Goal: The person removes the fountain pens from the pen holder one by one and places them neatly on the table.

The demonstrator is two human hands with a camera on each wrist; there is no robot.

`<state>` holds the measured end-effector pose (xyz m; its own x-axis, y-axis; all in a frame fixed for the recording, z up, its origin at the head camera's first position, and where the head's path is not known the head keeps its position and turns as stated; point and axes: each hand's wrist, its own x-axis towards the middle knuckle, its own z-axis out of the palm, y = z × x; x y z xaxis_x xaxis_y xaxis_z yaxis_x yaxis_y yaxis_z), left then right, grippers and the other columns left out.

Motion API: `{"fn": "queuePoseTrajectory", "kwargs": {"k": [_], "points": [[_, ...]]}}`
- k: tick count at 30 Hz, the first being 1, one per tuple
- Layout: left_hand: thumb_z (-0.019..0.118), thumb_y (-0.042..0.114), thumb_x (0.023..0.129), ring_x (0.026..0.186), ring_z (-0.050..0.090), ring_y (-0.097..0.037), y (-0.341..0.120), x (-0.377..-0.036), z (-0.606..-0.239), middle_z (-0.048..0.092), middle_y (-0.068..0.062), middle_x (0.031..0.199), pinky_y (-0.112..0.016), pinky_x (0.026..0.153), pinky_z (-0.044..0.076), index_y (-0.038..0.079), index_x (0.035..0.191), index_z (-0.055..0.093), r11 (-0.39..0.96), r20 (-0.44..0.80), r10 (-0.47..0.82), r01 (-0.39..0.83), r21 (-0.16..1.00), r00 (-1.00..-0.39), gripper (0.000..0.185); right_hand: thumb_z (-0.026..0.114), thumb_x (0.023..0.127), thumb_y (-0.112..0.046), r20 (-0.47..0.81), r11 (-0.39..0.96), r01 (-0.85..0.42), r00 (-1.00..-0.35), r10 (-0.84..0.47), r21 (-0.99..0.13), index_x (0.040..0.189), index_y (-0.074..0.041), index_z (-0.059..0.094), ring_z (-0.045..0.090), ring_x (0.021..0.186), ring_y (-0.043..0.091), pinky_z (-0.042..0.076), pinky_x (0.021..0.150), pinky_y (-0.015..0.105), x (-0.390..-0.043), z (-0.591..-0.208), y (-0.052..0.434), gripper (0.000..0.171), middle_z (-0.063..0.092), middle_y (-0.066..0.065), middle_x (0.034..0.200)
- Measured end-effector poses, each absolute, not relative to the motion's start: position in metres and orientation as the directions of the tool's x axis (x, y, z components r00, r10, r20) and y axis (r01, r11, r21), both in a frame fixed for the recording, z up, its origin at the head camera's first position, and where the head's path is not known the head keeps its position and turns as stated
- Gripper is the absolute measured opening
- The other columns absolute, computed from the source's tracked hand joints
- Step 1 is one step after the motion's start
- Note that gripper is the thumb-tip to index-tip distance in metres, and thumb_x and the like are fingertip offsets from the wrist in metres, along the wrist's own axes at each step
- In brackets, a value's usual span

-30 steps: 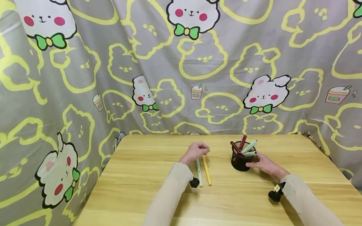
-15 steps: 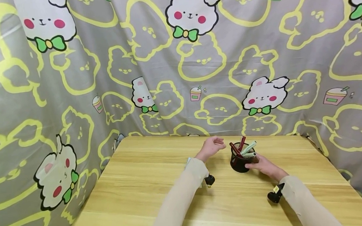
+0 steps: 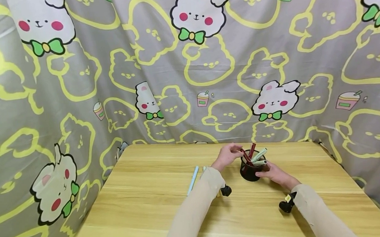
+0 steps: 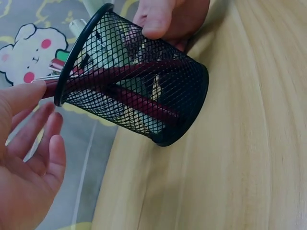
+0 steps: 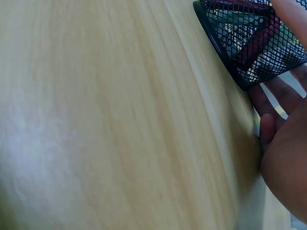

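Note:
A black mesh pen holder (image 3: 249, 174) stands on the table with dark red pens and pale green pens (image 3: 260, 154) leaning in it. My right hand (image 3: 276, 173) grips the holder's side, its thumb on the near face and the other fingers behind the mesh. At the rim, my left hand (image 3: 226, 156) pinches the upper end of a dark red pen (image 4: 51, 88) between thumb and index finger. Its other fingers are spread loosely below, as the left wrist view shows. That pen's lower part shows through the mesh, inside the holder.
A light blue pen (image 3: 192, 180) lies on the wooden table (image 3: 142, 194), left of my left forearm. The forearm mostly hides a pale green pen (image 3: 204, 167) and a yellow pen (image 3: 218, 194). A patterned curtain (image 3: 161, 69) hangs beyond the table's back and left edges.
My left hand has moved right from above the loose pens to the pen holder and taken hold of a dark red pen. The light blue pen has come into view. My right hand stays on the holder.

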<state>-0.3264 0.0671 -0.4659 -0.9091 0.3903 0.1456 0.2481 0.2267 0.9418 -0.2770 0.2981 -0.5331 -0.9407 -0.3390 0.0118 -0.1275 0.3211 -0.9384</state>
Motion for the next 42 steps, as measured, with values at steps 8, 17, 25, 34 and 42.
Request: {"fn": "queuePoseTrajectory", "kwargs": {"k": [8, 17, 25, 34, 42], "points": [[0.07, 0.007, 0.086, 0.083, 0.061, -0.006, 0.065, -0.325, -0.466, 0.068, 0.001, 0.093, -0.02, 0.074, 0.05, 0.006, 0.106, 0.07, 0.212, 0.158, 0.41, 0.262, 0.941, -0.899, 0.02, 0.068, 0.088, -0.016, 0.011, 0.305, -0.128, -0.934, -0.356, -0.944, 0.142, 0.004, 0.033, 0.032, 0.13, 0.042, 0.035, 0.097, 0.028, -0.279, -0.531, 0.296, 0.067, 0.039, 0.029, 0.14], [0.07, 0.008, 0.086, 0.081, 0.061, -0.003, 0.062, -0.326, -0.461, 0.069, 0.004, 0.092, -0.019, 0.072, 0.049, 0.009, 0.104, 0.07, 0.163, 0.219, 0.346, 0.289, 0.943, -0.912, 0.018, 0.069, 0.087, -0.016, 0.024, 0.292, -0.134, -0.936, -0.352, -0.947, 0.14, 0.005, 0.033, 0.032, 0.129, 0.042, 0.035, 0.095, 0.021, -0.279, -0.532, 0.294, 0.067, 0.04, 0.03, 0.138], [0.071, 0.008, 0.085, 0.081, 0.061, -0.007, 0.051, -0.328, -0.441, 0.068, 0.002, 0.092, -0.023, 0.074, 0.051, 0.007, 0.105, 0.067, 0.055, 0.288, 0.231, 0.308, 0.95, -0.929, 0.02, 0.068, 0.088, -0.019, -0.003, 0.336, -0.121, -0.939, -0.345, -0.934, 0.139, 0.003, 0.037, 0.032, 0.13, 0.042, 0.028, 0.105, 0.047, -0.277, -0.531, 0.295, 0.063, 0.039, 0.028, 0.14], [0.071, 0.004, 0.084, 0.082, 0.063, -0.011, 0.025, -0.329, -0.415, 0.067, -0.007, 0.093, -0.027, 0.076, 0.053, -0.006, 0.107, 0.063, -0.146, 0.329, 0.128, 0.311, 0.939, -0.935, 0.025, 0.067, 0.089, -0.019, -0.001, 0.341, -0.122, -0.941, -0.339, -0.932, 0.142, 0.004, 0.03, 0.027, 0.131, 0.046, 0.023, 0.105, 0.058, -0.276, -0.533, 0.3, 0.069, 0.036, 0.032, 0.14], [0.07, 0.001, 0.084, 0.078, 0.062, -0.008, -0.015, -0.333, -0.401, 0.068, -0.008, 0.091, -0.023, 0.073, 0.052, -0.009, 0.106, 0.064, -0.136, 0.351, 0.058, 0.341, 0.93, -0.935, 0.025, 0.066, 0.09, -0.019, -0.003, 0.34, -0.127, -0.934, -0.358, -0.932, 0.144, 0.004, 0.027, 0.026, 0.131, 0.046, 0.022, 0.105, 0.058, -0.276, -0.533, 0.301, 0.071, 0.035, 0.032, 0.141]]}}
